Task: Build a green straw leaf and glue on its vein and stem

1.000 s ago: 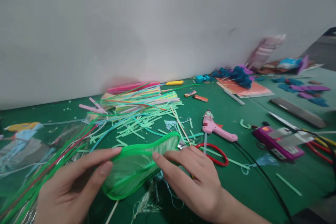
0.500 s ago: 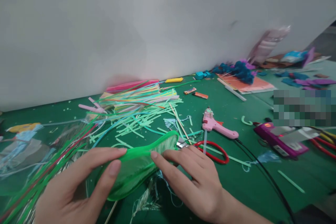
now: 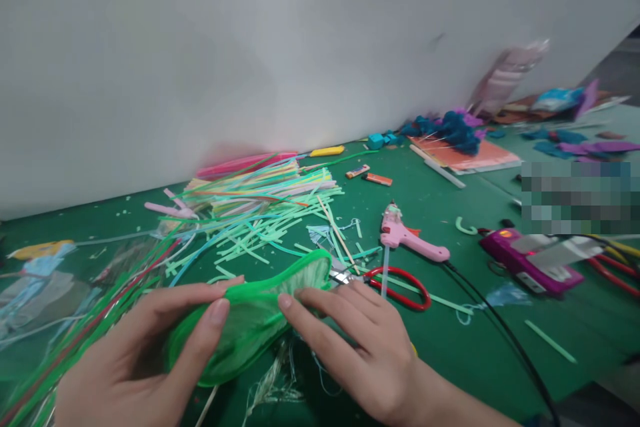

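Observation:
Between my hands is a green leaf-shaped piece [image 3: 250, 340], sheer fabric stretched inside a bright green rim. My left hand [image 3: 145, 347] pinches its upper left edge between thumb and fingers. My right hand [image 3: 360, 347] grips its right part, the index finger lying across the sheer fabric and the thumb hidden. A thin stick shows below the leaf's lower left. Just beyond my right hand lie scissors with red handles [image 3: 425, 297], partly covered by that hand. A pink glue gun [image 3: 410, 237] rests farther back.
Cut pale green pipe cleaners [image 3: 280, 213] lie heaped behind the leaf, with long stems [image 3: 95, 333] at left. A purple power strip [image 3: 530, 263] stands at right, and a black cord runs to the front. A white partition [image 3: 250, 67] borders the green table. Lighters [image 3: 377, 179] lie mid-table.
The leaf and both hands have shifted slightly left in view, and the leaf's face is tilted a little differently. The background has also shifted slightly. Both hands keep their hold.

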{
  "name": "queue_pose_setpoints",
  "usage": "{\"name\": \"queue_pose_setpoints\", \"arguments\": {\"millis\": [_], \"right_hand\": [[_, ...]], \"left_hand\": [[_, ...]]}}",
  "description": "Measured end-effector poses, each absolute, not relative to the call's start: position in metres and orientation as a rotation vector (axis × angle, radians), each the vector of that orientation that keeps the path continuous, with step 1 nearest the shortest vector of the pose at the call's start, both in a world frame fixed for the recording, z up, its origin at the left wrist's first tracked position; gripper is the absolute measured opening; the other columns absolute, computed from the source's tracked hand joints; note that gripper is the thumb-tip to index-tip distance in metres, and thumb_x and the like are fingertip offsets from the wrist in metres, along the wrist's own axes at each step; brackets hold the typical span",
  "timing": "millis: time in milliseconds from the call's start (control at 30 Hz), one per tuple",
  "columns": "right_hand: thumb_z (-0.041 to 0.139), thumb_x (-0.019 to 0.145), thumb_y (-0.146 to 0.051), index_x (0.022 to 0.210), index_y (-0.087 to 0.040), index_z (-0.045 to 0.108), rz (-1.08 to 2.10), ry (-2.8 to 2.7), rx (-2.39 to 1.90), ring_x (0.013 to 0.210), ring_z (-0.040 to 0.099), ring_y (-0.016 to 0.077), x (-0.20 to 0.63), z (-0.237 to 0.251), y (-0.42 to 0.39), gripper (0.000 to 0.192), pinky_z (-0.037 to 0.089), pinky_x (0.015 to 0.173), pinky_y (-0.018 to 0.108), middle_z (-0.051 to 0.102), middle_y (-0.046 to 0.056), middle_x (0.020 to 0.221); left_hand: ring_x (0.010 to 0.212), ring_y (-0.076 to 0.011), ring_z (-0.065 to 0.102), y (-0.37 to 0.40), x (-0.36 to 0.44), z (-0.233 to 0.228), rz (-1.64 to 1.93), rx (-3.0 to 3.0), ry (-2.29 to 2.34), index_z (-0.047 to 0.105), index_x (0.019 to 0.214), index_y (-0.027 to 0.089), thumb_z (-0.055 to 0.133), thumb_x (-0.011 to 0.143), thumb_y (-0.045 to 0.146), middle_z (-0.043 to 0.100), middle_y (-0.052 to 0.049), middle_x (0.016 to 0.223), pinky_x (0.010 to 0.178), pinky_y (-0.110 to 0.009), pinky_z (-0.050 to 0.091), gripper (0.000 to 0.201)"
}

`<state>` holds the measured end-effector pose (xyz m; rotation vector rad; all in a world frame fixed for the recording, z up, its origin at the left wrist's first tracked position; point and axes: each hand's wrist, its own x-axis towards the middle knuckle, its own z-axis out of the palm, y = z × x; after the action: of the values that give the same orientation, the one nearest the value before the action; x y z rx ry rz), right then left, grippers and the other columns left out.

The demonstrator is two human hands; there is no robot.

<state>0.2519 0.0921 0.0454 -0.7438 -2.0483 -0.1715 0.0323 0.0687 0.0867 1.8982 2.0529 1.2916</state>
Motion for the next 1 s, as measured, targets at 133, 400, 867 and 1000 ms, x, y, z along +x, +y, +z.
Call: {"name": "queue_pose_setpoints", "arguments": {"millis": [133, 400, 867, 1000], "right_hand": [[0.044, 0.101, -0.010, 0.118, -0.009, 0.070, -0.177, -2.059, -0.723, 0.077, 0.067, 0.0173, 0.257, 0.042, 0.093, 0.030, 0.050, 0.064, 0.032, 0.078, 0.011, 0.102], [0.048, 0.099, -0.009, 0.116, -0.009, 0.071, -0.208, -2.077, -0.728, 0.074, 0.065, 0.0165, 0.254, 0.044, 0.096, 0.029, 0.050, 0.061, 0.032, 0.077, 0.010, 0.097], [0.046, 0.100, -0.010, 0.116, -0.010, 0.072, -0.311, -2.115, -0.737, 0.076, 0.066, 0.0163, 0.255, 0.045, 0.103, 0.030, 0.050, 0.064, 0.031, 0.077, 0.010, 0.096], [0.048, 0.100, -0.009, 0.116, -0.010, 0.072, -0.314, -2.109, -0.737, 0.075, 0.066, 0.0164, 0.254, 0.045, 0.103, 0.029, 0.050, 0.064, 0.031, 0.077, 0.010, 0.097]], "left_hand": [[0.081, -0.0163, 0.076, 0.069, 0.032, 0.085, 1.242, 1.823, 2.092, 0.072, 0.090, 0.035, 0.071, 0.079, 0.057, 0.080, 0.007, 0.090, 0.066, -0.018, 0.061, 0.025], [0.081, -0.0145, 0.076, 0.069, 0.033, 0.080, 1.345, 1.768, 2.010, 0.071, 0.091, 0.033, 0.074, 0.078, 0.051, 0.080, 0.007, 0.091, 0.068, -0.014, 0.060, 0.022], [0.088, -0.0168, 0.077, 0.072, 0.026, 0.072, 1.320, 1.780, 1.978, 0.071, 0.092, 0.031, 0.073, 0.080, 0.050, 0.081, 0.005, 0.096, 0.070, -0.016, 0.061, 0.022], [0.089, -0.0160, 0.077, 0.073, 0.028, 0.076, 1.305, 1.828, 1.920, 0.069, 0.093, 0.031, 0.071, 0.082, 0.048, 0.081, 0.005, 0.096, 0.069, -0.015, 0.061, 0.020]]}}
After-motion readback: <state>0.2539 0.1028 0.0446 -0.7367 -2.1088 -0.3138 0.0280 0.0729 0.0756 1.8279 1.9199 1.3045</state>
